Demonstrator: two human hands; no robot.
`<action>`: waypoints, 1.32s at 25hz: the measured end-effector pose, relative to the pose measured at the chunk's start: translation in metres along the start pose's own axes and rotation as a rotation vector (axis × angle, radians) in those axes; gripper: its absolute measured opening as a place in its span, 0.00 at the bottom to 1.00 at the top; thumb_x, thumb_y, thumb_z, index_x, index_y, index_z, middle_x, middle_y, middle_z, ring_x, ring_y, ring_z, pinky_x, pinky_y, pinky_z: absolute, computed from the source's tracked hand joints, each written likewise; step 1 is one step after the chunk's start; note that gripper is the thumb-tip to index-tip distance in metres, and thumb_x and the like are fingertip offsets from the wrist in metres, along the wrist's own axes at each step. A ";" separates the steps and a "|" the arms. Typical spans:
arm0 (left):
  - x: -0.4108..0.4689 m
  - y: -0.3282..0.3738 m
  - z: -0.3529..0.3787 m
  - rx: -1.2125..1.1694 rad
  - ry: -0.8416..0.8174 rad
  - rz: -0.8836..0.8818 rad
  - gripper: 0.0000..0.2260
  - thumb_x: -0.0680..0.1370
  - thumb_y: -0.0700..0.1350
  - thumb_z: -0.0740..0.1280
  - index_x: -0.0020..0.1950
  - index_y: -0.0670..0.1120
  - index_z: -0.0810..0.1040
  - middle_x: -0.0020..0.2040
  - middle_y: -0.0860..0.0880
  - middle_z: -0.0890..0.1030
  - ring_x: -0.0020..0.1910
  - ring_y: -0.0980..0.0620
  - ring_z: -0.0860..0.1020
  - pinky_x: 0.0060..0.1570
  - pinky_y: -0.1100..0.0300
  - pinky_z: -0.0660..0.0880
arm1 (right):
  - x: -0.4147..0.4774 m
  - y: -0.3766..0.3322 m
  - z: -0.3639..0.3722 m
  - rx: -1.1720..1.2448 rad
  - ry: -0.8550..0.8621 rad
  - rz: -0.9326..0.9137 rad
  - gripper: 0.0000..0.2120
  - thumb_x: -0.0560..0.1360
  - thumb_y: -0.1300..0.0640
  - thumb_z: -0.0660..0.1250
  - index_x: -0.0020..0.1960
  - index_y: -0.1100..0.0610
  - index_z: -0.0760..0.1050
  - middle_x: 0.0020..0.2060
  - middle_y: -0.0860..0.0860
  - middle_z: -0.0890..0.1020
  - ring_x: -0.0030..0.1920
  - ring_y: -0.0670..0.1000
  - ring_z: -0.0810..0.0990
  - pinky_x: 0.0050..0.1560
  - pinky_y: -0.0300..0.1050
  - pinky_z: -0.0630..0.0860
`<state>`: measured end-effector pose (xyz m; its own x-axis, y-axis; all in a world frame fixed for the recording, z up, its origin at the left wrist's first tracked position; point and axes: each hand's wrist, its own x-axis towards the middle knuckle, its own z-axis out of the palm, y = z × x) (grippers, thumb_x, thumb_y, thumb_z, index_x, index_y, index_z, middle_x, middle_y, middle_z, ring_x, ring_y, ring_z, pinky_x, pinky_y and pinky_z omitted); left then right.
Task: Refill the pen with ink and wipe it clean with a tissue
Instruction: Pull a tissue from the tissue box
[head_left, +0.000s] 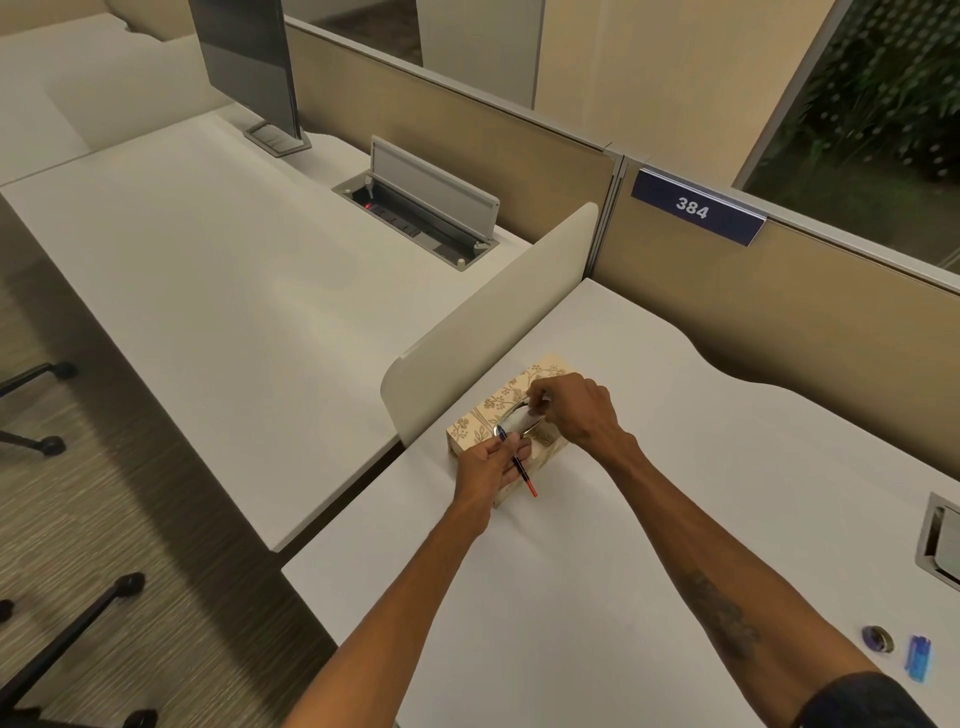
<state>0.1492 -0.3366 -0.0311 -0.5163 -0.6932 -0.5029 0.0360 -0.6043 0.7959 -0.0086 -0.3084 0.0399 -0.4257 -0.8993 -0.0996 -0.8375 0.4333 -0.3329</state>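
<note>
Both hands sit at the tissue box (498, 415) on the desk (649, 493). Our left hand (485, 467) grips the pen (519, 465) against the box front; our right hand (571, 410) pinches a tissue (524, 418) at the opening. We judge this the wiping step; next, draw the sheet free while bracing the box.

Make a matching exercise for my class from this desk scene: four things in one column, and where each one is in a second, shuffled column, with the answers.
Things:
1. pen
2. tissue box
3. blue lighter
4. sign 384

Places:
A. on the partition wall
B. desk, near right edge
C. in the left hand
D. under the right hand

Pairs: 1-C, 2-D, 3-B, 4-A
</note>
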 end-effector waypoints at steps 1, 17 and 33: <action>0.000 0.001 0.000 -0.006 -0.004 0.001 0.16 0.79 0.44 0.69 0.64 0.38 0.78 0.53 0.42 0.86 0.51 0.49 0.85 0.50 0.59 0.82 | 0.000 0.000 -0.001 0.034 0.009 0.016 0.10 0.72 0.64 0.68 0.45 0.51 0.82 0.48 0.46 0.86 0.50 0.51 0.82 0.40 0.42 0.66; 0.000 0.000 0.000 -0.012 -0.007 -0.001 0.15 0.79 0.43 0.69 0.63 0.38 0.79 0.53 0.43 0.86 0.50 0.51 0.85 0.47 0.62 0.82 | 0.007 0.000 -0.019 -0.016 -0.023 0.032 0.12 0.77 0.55 0.69 0.60 0.49 0.80 0.58 0.51 0.83 0.55 0.56 0.81 0.50 0.49 0.76; -0.001 -0.001 0.002 -0.008 0.013 0.007 0.14 0.79 0.42 0.70 0.62 0.37 0.79 0.54 0.42 0.85 0.50 0.51 0.85 0.44 0.63 0.81 | -0.006 0.007 -0.024 0.167 0.143 0.076 0.10 0.78 0.54 0.67 0.56 0.47 0.82 0.52 0.49 0.85 0.52 0.56 0.82 0.47 0.48 0.77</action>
<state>0.1484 -0.3346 -0.0307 -0.5044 -0.7024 -0.5021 0.0461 -0.6026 0.7967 -0.0201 -0.2989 0.0610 -0.5398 -0.8418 -0.0003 -0.7377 0.4732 -0.4814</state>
